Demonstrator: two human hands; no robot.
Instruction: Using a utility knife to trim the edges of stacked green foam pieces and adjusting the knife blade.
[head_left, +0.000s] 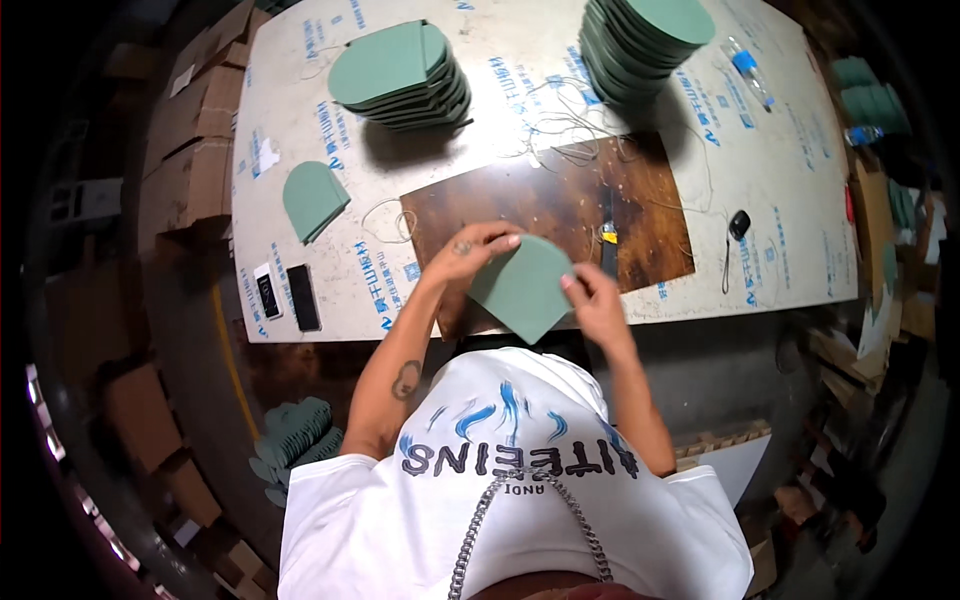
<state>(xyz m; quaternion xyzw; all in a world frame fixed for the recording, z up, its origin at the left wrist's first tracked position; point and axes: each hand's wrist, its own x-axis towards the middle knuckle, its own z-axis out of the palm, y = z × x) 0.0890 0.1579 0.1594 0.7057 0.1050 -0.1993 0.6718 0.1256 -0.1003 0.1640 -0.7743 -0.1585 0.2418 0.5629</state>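
Between my two hands, over the near edge of the table, is a green flat piece (528,288) with one rounded end and a squared corner pointing toward me. My left hand (475,250) grips its upper left edge, thumb on top. On its right edge my right hand (597,300) pinches it, slightly blurred. Beneath lies a dark brown wooden board (540,195). A cutter-like tool with a yellow part (609,235) rests on the board, beyond my right hand. To the left, a similar green piece (313,198) lies on the table.
Tall stacks of green pieces stand at the far left (395,75) and far right (645,45) of the white table (800,240). Loose string (570,125) lies between them. Two phones (303,297), a plastic bottle (748,72) and a black corded object (739,225) lie around. Cardboard boxes (195,150) flank the left.
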